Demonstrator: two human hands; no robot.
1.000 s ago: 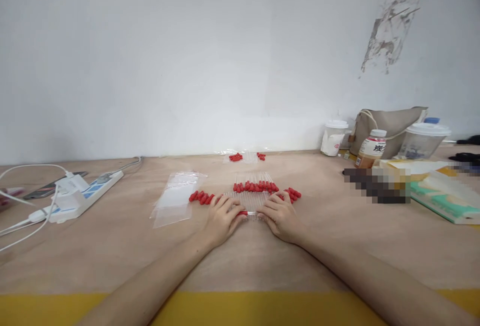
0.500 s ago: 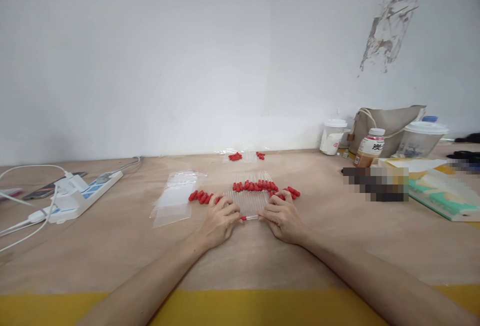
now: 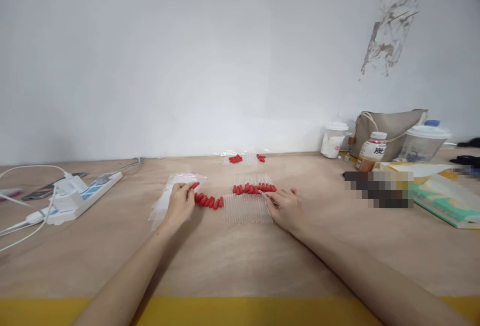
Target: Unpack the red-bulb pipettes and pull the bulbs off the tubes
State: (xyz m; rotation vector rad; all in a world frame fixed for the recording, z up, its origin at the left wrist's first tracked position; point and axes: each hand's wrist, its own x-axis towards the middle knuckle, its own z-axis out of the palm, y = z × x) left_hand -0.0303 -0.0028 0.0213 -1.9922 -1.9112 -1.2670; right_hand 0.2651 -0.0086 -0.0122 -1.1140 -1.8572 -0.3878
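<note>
A row of clear thin tubes (image 3: 247, 208) lies flat on the table in front of me. Behind it sits a second row of tubes with red caps (image 3: 255, 188). Loose red caps (image 3: 209, 201) lie in a short line left of the clear tubes. My left hand (image 3: 180, 202) is closed, pinching one red cap at the left end of that line, beside a stack of clear plastic bags (image 3: 174, 199). My right hand (image 3: 285, 207) rests at the right edge of the clear tubes, fingers curled on a single thin tube.
A white power strip (image 3: 78, 194) with cables lies at the left. Two more small piles of red caps (image 3: 235, 158) sit near the wall. At the right stand cups, a bottle (image 3: 370, 152), a beige bag (image 3: 390, 131) and a book (image 3: 446, 197).
My left hand has left the tube row and moved left to the loose caps, taking one. My right hand stayed at the row's right edge and now pinches a tube.
</note>
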